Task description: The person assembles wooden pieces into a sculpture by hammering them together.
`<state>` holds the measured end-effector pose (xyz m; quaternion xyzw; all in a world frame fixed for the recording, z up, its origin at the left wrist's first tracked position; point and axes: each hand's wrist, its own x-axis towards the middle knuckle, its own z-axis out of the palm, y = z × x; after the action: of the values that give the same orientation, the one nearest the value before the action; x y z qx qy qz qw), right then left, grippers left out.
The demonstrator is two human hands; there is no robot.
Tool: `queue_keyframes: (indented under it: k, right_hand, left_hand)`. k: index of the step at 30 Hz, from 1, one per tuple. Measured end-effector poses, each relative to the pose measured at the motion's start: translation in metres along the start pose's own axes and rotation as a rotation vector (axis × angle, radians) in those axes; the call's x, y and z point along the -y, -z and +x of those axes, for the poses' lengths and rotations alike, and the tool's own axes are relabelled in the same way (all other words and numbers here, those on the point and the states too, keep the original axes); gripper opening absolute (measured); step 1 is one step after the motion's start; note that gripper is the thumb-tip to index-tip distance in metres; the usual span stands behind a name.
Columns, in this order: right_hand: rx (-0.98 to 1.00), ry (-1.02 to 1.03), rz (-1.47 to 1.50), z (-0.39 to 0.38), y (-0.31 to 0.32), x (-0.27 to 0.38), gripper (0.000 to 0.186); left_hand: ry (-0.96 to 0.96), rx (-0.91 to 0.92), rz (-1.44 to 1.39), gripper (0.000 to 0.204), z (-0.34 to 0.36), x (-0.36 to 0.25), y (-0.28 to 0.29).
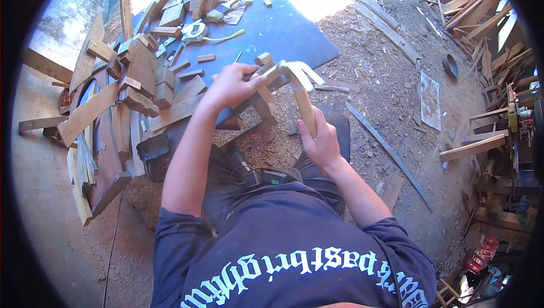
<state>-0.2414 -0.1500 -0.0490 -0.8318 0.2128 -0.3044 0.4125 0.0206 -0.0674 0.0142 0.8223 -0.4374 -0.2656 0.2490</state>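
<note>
My right hand [323,144] is closed around the wooden handle of a claw hammer [304,104]. Bright glare whitens the hammer's head, which is up beside the wood at my left hand. My left hand [232,84] is closed, thumb and fingers pinching a small wooden piece [264,91] at the near edge of the blue tabletop [294,39]. Part of that piece is hidden by the fingers, and whether the hammer touches it I cannot tell. Dark wooden framing [262,110] shows just below the left hand.
A tape measure [194,32], a paintbrush [231,3] and several wood offcuts lie on the tabletop. Stacked wooden parts [139,67] stand at left, near a black tray [154,148]. Wood shavings and a long strip [391,152] cover the floor; scrap wood [476,2] is heaped right.
</note>
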Motion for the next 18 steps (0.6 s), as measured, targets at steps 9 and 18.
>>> queue_keyframes:
  k: [9, 18]
  right_hand:
    - [0.002, -0.293, 0.573, 0.002, 0.03, 0.03, 0.039]
    - [0.039, 0.118, 0.91, 0.045, 0.063, 0.081, 0.062]
  left_hand:
    - [-0.352, -0.434, -0.051, 0.043, -0.079, -0.042, -0.01]
    - [-0.691, -0.492, -0.013, 0.048, -0.129, -0.072, -0.009]
